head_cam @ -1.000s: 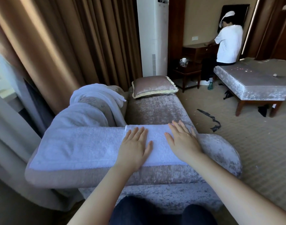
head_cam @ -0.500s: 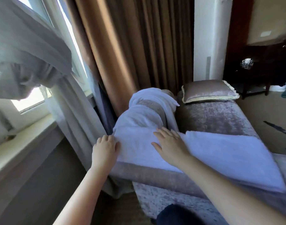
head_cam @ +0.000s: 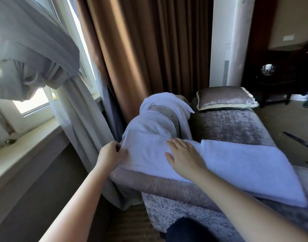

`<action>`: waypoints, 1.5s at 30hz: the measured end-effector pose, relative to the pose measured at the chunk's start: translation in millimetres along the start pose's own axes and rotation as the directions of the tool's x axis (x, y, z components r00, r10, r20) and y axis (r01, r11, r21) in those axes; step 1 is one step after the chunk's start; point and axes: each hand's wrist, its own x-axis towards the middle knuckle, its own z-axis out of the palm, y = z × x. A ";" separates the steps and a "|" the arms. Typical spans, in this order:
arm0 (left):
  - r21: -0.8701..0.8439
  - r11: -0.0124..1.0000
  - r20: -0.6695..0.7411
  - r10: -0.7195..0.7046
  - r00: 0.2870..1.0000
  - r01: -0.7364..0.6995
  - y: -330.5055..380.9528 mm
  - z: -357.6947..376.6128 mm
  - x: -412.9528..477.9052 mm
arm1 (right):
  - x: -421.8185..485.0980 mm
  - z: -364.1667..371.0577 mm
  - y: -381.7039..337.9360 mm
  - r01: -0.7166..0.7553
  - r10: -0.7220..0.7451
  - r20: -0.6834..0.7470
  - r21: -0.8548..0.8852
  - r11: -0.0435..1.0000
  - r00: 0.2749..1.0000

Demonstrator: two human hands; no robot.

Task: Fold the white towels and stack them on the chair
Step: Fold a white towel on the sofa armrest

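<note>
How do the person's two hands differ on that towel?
The left hand grips the white towel with curled fingers; the right hand lies flat on it, fingers straight. The left hand sits at its end, the right hand nearer the middle. Both touch that towel.

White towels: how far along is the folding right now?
Done: the towel has its right end folded over. In hand: the left hand pinches its left edge while the right hand presses flat mid-towel. Left: finish this fold, then the draped towel on the chair arm; no stack visible.

Matt terry-cloth towel (head_cam: 237, 163) lies on shiny crushed-velvet chair (head_cam: 228, 126).
</note>
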 end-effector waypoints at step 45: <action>0.261 0.685 0.186 0.656 0.732 -0.680 213.7 157.9 -113.7 | -146.1 -116.2 186.7 -0.384 0.571 -0.155 0.596 0.705 0.806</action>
